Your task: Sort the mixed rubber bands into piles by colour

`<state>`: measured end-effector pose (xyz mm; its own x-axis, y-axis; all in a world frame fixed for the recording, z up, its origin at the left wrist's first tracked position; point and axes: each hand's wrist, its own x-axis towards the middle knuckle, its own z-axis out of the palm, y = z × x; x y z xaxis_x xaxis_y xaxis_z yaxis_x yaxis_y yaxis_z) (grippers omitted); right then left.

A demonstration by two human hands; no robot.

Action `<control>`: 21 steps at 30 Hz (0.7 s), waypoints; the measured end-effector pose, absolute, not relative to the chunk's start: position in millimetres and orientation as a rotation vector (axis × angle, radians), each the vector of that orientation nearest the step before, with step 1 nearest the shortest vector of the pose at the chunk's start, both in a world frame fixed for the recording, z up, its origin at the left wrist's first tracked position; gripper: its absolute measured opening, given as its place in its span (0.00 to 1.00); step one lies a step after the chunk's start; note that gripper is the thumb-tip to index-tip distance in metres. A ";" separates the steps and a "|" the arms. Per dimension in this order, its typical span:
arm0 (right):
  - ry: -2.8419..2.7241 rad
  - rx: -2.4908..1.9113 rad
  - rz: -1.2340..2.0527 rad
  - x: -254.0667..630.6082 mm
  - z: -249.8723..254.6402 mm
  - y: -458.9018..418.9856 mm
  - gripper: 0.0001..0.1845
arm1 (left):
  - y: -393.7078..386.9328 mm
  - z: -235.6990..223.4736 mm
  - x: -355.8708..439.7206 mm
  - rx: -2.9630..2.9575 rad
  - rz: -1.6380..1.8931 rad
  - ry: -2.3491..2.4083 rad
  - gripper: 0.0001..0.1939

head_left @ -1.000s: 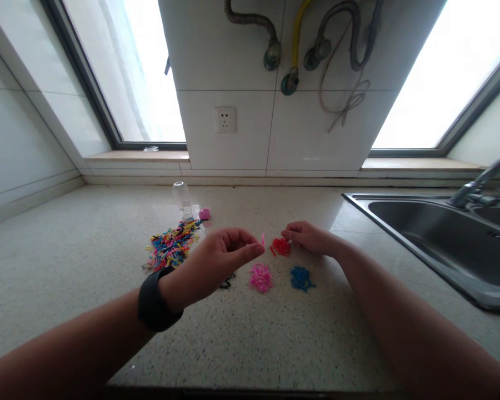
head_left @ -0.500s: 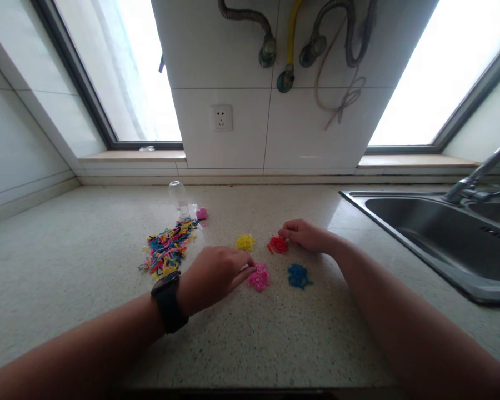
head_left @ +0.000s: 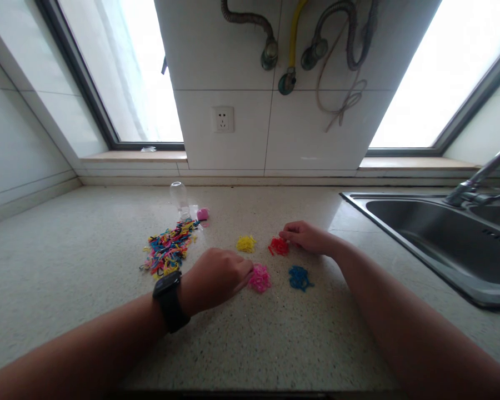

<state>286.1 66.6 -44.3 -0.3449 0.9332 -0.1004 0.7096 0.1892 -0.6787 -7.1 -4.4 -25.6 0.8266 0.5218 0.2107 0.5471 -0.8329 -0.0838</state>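
Note:
My left hand (head_left: 217, 279), with a black watch (head_left: 169, 294) at the wrist, reaches to the left edge of a small pile of pink rubber bands (head_left: 260, 278). Its fingers are pinched together, and what is between them is hidden. At the right edge of the red rubber bands (head_left: 279, 245) rests my right hand (head_left: 303, 236), fingers closed and tips touching the pile; I cannot make out anything held. Yellow rubber bands (head_left: 245, 243) lie behind the pink ones, and blue rubber bands (head_left: 300, 278) to their right. A larger mixed-colour heap (head_left: 169, 250) spreads beyond my left wrist.
A clear bottle (head_left: 178, 197) stands upside down behind the mixed heap, with a pink lid-like piece (head_left: 202, 214) beside it. The steel sink (head_left: 420, 239) and its tap (head_left: 479, 175) are on the right. A tiled wall (head_left: 229, 150) closes off the speckled countertop (head_left: 241, 350).
My left fingers have drawn closer together and curled down beside the pink pile. My right hand stays at the red pile. The camera view has shifted slightly.

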 end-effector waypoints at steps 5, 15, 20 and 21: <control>-2.126 -1.568 0.946 285.3 -42.9 65.3 0.24 | -6.0 -24.5 -8.5 -2.864 -0.317 -0.848 0.12; -2.147 -1.560 0.915 288.1 -45.5 67.5 0.25 | -44.6 -27.8 7.5 -3.000 -0.583 -0.457 0.09; -2.116 -1.562 0.949 289.0 -47.5 68.8 0.25 | -66.9 -43.2 14.4 -3.297 -0.533 0.043 0.09; -2.107 -1.567 0.957 288.8 -47.3 68.6 0.25 | -69.0 -47.0 14.5 -3.326 -0.517 0.116 0.08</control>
<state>288.8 68.6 -47.3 -0.3304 0.9366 -0.1164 0.7038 0.1624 -0.6916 14.5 -69.0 -47.0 0.9511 -0.0327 0.3071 -0.1017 -0.9721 0.2114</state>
